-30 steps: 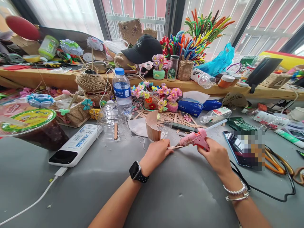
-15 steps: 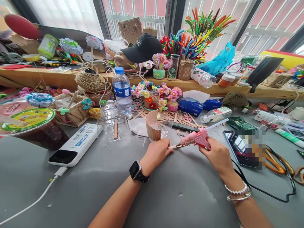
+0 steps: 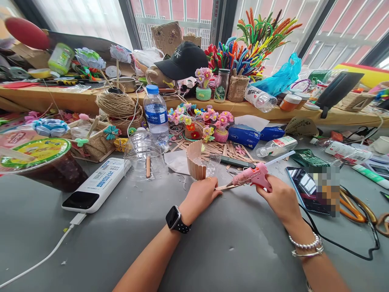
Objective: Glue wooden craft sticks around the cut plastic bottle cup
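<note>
My left hand (image 3: 203, 196) is closed on one end of a wooden craft stick (image 3: 224, 187), which points right, low over the grey table. In my right hand (image 3: 279, 198) is a pink hot glue gun (image 3: 251, 176), gripped by its handle, with a clear glue stick jutting from its back. The gun's nozzle is at the craft stick; whether it touches I cannot tell. Just behind my left hand stands a curved piece made of craft sticks (image 3: 196, 160), next to a clear cut plastic bottle part (image 3: 213, 164). My left fingertips are partly hidden by the hand.
Loose craft sticks (image 3: 209, 151) lie behind the work. To the left are a clear plastic bottle (image 3: 142, 158), a white power bank (image 3: 96, 186) and a lidded cup (image 3: 45, 162). At right, a phone (image 3: 306, 190), scissors (image 3: 352, 209) and a black cord (image 3: 343, 245) lie close to my right arm.
The glue gun and my right hand have shifted slightly to the right, the nozzle moving along the craft stick away from my left hand. My left hand has stayed in place.
</note>
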Demonstrator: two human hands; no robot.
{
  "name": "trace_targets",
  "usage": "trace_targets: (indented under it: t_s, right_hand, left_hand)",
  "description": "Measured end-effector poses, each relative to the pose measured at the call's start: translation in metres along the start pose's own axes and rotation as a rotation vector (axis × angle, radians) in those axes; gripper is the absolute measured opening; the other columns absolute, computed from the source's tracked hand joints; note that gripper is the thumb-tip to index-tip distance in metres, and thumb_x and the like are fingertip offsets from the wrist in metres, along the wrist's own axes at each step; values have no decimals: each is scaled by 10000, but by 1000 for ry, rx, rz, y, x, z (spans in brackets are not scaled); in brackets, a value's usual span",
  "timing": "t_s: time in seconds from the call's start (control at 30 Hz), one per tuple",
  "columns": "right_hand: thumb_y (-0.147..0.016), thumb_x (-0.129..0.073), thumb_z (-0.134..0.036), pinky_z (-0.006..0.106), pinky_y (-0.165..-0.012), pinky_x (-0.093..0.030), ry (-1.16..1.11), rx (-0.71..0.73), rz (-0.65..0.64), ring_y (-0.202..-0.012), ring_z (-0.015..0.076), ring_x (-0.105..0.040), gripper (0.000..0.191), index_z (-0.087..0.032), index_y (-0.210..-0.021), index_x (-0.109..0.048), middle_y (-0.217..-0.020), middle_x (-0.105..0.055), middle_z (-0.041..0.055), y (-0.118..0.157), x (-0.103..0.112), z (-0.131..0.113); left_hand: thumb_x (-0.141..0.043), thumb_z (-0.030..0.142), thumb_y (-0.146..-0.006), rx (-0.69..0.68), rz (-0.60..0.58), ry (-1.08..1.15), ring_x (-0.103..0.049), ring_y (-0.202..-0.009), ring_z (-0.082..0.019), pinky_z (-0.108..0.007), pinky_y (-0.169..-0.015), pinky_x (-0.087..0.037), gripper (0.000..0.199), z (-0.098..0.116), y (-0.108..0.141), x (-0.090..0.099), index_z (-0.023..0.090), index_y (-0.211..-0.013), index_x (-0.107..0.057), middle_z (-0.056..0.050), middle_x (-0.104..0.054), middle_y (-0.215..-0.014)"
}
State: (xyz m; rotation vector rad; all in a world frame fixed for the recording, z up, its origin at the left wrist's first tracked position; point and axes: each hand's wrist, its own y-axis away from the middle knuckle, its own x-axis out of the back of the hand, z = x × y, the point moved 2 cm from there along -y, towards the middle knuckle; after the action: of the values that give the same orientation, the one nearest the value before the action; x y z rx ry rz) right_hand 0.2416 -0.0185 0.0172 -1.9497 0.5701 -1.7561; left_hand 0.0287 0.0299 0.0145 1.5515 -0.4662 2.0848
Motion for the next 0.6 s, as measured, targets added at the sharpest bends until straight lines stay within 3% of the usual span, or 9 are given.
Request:
trace_targets:
  t_s: [0.6]
  right_hand:
    - [-780, -428, -382, 250, -479, -311, 25, -28, -65, -510, 145, -486, 219, -194, -695, -502, -587, -548, 15, 0, 3, 5]
  left_hand:
    - [-476, 370, -817, 25, -37, 22, -604, -755, -188, -241, -597, -399, 189, 1, 0, 2, 185, -833, -507, -35, -640, -828]
